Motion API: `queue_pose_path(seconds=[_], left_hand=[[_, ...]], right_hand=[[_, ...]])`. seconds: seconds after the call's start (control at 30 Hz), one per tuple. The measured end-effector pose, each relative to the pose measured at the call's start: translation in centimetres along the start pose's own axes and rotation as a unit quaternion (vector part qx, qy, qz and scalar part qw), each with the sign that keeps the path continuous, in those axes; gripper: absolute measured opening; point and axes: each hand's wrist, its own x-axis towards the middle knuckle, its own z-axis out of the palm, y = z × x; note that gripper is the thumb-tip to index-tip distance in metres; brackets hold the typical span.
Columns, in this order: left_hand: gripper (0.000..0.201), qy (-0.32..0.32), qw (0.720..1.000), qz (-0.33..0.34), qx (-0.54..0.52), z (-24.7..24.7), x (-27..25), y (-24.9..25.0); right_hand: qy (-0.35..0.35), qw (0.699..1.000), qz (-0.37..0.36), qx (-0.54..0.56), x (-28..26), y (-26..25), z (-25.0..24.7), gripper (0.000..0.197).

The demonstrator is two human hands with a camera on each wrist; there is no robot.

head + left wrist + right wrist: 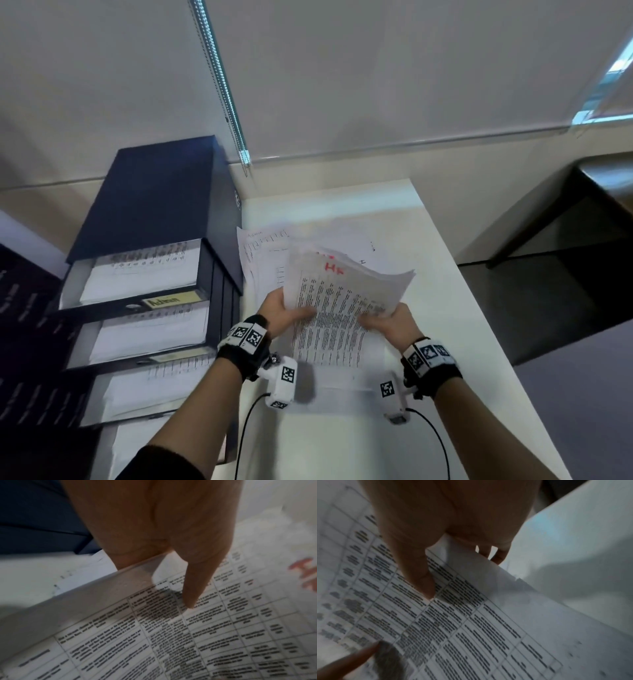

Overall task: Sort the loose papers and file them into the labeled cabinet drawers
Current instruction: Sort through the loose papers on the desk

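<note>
Underneath, both hands (287,313) pinch blurred papers (346,294).

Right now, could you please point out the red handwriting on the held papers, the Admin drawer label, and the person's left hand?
red handwriting (334,268), head view, middle of the letters.
Admin drawer label (165,302), head view, on the word.
left hand (286,313), head view, back of the hand.

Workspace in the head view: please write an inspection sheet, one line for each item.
Surface: white table, partly under papers.
Job's things: printed sheaf marked red "HR"; dark blue drawer cabinet, three drawers open, the top one labelled "Admin".
Clutter: loose white sheets on the table.
Grippers: left hand and right hand both hold the sheaf.
Cables: black wrist-camera cables.
Surroundings: blind chain, dark desk.
</note>
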Motion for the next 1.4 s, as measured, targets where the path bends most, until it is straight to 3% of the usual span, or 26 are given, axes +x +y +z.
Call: queue_pose_path(seconds=[0.13,0.23,0.33,0.4,0.5,0.6,0.77,0.87,0.97,1.13,1.27,1.4], left_hand=[[0.024,0.057,0.994,0.092,-0.006,-0.1,0.6,3.1],[0.027,0.074,0.989,0.12,-0.034,-0.5,1.6,4.7],[0.034,0.073,0.994,0.086,-0.006,-0.9,2.0,3.0],[0.036,0.071,0.996,0.042,0.034,-1.1,1.6,0.8],[0.03,0.092,0.993,0.008,0.073,-1.3,0.0,-0.4],[0.034,0.118,0.99,0.023,0.074,-2.3,-2.2,1.4],[0.035,0.153,0.986,0.059,-0.024,-5.8,-7.2,4.8],[0.033,0.165,0.981,0.076,-0.068,-8.0,-10.3,4.4],[0.045,0.194,0.976,0.058,-0.075,-9.9,-13.3,2.4],[0.06,0.235,0.97,-0.014,-0.066,-12.9,-18.6,-3.0],[0.064,0.232,0.965,-0.101,-0.067,-16.8,-22.3,-7.3],[0.073,0.257,0.953,-0.144,-0.077,-20.3,-26.5,-10.3]], right_hand=[[0.057,0.993,-0.1,-0.001,0.8,-3.4,-0.2,0.019],[0.068,0.989,-0.126,0.034,1.5,-5.6,-1.3,0.03],[0.066,0.994,-0.072,-0.049,3.5,-3.7,-2.0,0.045],[0.048,0.989,-0.017,-0.139,4.2,-1.8,-1.7,0.045],[0.048,0.975,0.004,-0.216,3.4,-1.3,-0.4,0.04],[0.047,0.975,-0.031,-0.214,2.1,-4.0,1.0,0.037],[-0.039,0.98,-0.12,-0.153,-1.6,-9.9,5.1,0.023],[-0.067,0.984,-0.126,-0.103,-4.3,-11.4,8.1,0.037],[-0.093,0.983,-0.123,-0.099,-6.4,-11.6,10.9,0.049],[-0.153,0.977,-0.081,-0.122,-8.7,-9.2,17.0,0.058],[-0.235,0.972,0.018,-0.014,-11.3,-5.4,22.7,0.05],[-0.357,0.907,0.178,0.137,-13.6,-2.0,27.1,0.049]])
